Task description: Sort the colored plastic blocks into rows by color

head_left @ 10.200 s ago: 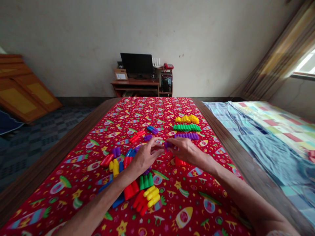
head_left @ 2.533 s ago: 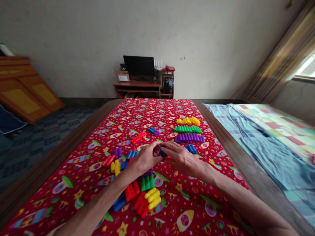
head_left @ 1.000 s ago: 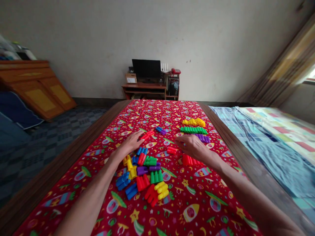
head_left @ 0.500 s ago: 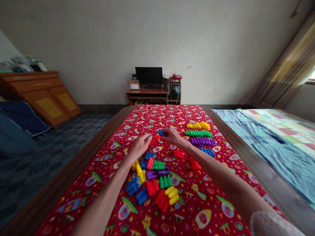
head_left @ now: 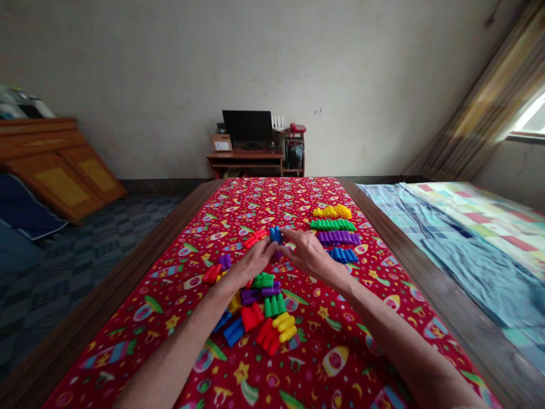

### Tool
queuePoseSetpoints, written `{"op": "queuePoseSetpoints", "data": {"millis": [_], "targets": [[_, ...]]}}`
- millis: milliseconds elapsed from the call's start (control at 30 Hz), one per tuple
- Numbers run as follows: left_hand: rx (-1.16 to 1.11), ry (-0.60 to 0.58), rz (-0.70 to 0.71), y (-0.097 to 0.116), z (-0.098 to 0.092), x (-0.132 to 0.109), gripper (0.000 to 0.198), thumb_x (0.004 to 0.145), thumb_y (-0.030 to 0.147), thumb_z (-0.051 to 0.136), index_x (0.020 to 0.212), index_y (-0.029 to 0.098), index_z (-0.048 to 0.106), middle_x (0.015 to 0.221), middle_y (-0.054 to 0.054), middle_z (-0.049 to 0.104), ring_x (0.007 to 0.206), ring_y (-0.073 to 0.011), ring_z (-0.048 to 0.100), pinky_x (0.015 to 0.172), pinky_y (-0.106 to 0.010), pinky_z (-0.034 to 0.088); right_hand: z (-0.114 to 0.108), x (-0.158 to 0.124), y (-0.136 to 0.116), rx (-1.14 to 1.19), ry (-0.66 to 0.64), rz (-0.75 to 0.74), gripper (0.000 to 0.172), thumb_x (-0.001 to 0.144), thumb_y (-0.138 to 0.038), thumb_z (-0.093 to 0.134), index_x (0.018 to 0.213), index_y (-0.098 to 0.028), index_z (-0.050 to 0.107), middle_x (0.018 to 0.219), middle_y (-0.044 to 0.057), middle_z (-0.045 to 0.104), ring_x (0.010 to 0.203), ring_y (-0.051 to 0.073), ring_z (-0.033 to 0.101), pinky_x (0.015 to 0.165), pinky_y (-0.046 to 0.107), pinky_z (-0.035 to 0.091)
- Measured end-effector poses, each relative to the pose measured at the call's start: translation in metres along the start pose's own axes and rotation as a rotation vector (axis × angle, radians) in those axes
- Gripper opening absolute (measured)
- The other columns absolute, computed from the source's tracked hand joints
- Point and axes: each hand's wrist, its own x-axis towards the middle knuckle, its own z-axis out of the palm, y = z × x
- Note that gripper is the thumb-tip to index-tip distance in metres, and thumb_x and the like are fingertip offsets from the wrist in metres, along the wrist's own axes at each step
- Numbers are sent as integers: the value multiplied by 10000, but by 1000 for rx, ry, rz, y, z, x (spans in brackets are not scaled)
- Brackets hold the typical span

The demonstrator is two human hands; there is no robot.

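Note:
Over the far middle of the cloth, my left hand (head_left: 260, 255) has its fingers closed on a small blue ribbed building block (head_left: 275, 234). My right hand (head_left: 307, 250) is just to the right, its thumb and index finger apart beside that block. A purple block (head_left: 278, 255) shows partly below the fingertips. Behind my left hand lies a red block piece (head_left: 254, 238). Nearer to me is a loose pile with green blocks (head_left: 275, 305), red blocks (head_left: 252, 316), yellow blocks (head_left: 284, 326) and purple blocks (head_left: 251, 296). My left forearm hides part of it.
Joined rows lie at the right: yellow (head_left: 332, 212), green (head_left: 332, 225), purple (head_left: 339, 238) and blue (head_left: 343, 255). A red patterned cloth (head_left: 340, 318) covers the wooden table (head_left: 166, 227). Beyond stand a desk (head_left: 247, 162) and monitor (head_left: 247, 125); a bed (head_left: 468, 227) is alongside.
My hands have come together around the blue block, which was in my right hand and is now at my left fingertips. My right fingers have spread. The view has shifted slightly.

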Motion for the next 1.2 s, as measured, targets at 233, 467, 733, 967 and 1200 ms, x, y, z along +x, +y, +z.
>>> {"op": "queuePoseSetpoints", "data": {"millis": [233,467,733,967,1200], "targets": [[214,-162,92,1,5,-1,344,867,464,453,778,170,608,655,21,568,612,-135,501,534,-228,374,-23,14,-3,151,-62,204,245,860,-320,588,702,-144,653,526,-34,519,518,89,469,532,210,318],[387,-136,85,-7,6,-2,314,834,456,524,669,196,585,624,12,581,620,-172,554,601,-272,441,-83,18,30,279,192,371,355,852,-452,517,786,-135,664,610,-12,551,530,87,420,504,215,312],[363,-1,-13,-29,-1,10,341,722,362,636,1018,193,658,907,-81,707,818,-250,666,746,-350,524,-133,-45,91,-137,-303,381,198,763,-285,581,624,-166,657,499,-23,540,491,94,438,497,217,311],[268,14,38,-45,1,10,343,779,423,575,1027,199,649,789,-50,685,733,-218,665,634,-302,527,-120,-57,107,-178,-435,402,226,812,-223,515,731,-144,711,622,11,640,569,112,530,554,214,370],[11,-17,3,-35,8,8,338,754,401,634,1024,197,637,831,-47,682,746,-220,688,640,-312,558,-116,-60,101,-247,-411,384,210,827,-172,515,808,-140,721,690,50,679,609,128,557,581,223,393]]}}
